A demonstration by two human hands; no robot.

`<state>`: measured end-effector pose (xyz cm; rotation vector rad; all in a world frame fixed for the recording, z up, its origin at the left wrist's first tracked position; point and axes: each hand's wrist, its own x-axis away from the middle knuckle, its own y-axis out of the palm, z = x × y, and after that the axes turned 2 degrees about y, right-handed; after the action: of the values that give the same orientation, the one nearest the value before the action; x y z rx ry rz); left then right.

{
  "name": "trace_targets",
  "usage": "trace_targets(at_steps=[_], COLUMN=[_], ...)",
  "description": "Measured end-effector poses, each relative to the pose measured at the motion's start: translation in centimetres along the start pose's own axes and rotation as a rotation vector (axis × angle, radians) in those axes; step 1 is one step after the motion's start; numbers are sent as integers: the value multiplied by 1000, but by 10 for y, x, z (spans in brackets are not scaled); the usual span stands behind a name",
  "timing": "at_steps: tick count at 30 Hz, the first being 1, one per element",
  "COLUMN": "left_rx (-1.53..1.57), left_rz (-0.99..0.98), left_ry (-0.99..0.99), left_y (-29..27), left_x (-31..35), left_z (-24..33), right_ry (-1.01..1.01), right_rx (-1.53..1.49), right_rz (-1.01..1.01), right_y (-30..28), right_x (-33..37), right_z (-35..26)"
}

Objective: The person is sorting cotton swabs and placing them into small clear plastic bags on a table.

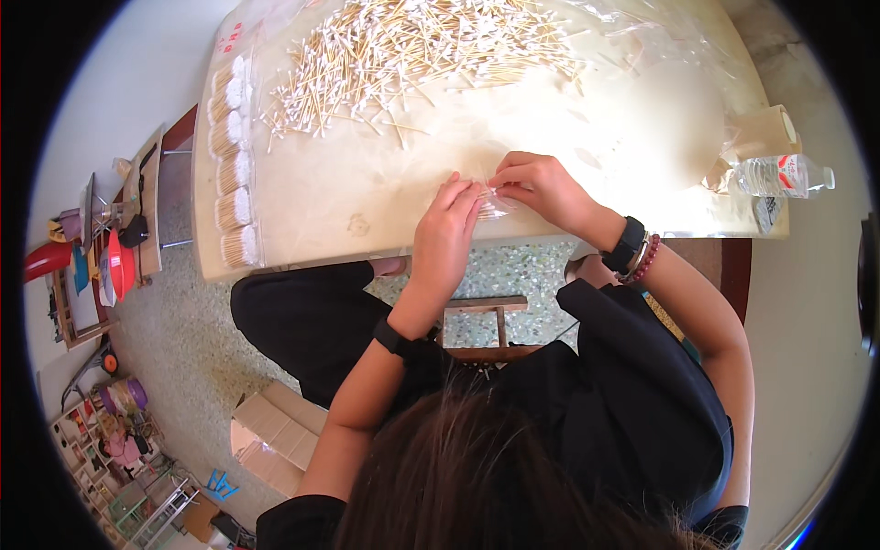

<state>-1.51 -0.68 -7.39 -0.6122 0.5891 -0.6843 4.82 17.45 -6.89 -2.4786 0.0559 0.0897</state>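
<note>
Near the front edge of the table, a small clear plastic bag with cotton swabs in it lies between my two hands. My left hand is closed on the bag's left side, its fingers held together. From the right, my right hand pinches the bag's upper edge between thumb and fingers. My fingers partly cover the bag, so how many swabs it holds is hidden. Beyond my hands, a large loose heap of cotton swabs spreads over the far part of the table.
Several packed bundles of cotton swabs stand in a row along the left edge of the pale table. A clear plastic bottle lies at the right, by a brown roll. On the floor at the lower left is a cardboard box.
</note>
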Motion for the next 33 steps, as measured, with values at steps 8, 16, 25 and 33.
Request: trace_targets(at_steps=[8, 16, 25, 33], left_rx=[-1, 27, 124, 227], left_rz=[10, 18, 46, 182], left_ry=[-1, -16, -192, -75], left_y=[3, 5, 4, -1], left_x=[3, 4, 2, -4], left_z=[2, -1, 12, -5], right_ry=[25, 119, 73, 183], right_rx=[-24, 1, 13, 2], right_rz=[-31, -48, 13, -182], right_y=[2, 1, 9, -50], right_x=[-10, -10, -14, -12], right_z=[1, -3, 0, 11])
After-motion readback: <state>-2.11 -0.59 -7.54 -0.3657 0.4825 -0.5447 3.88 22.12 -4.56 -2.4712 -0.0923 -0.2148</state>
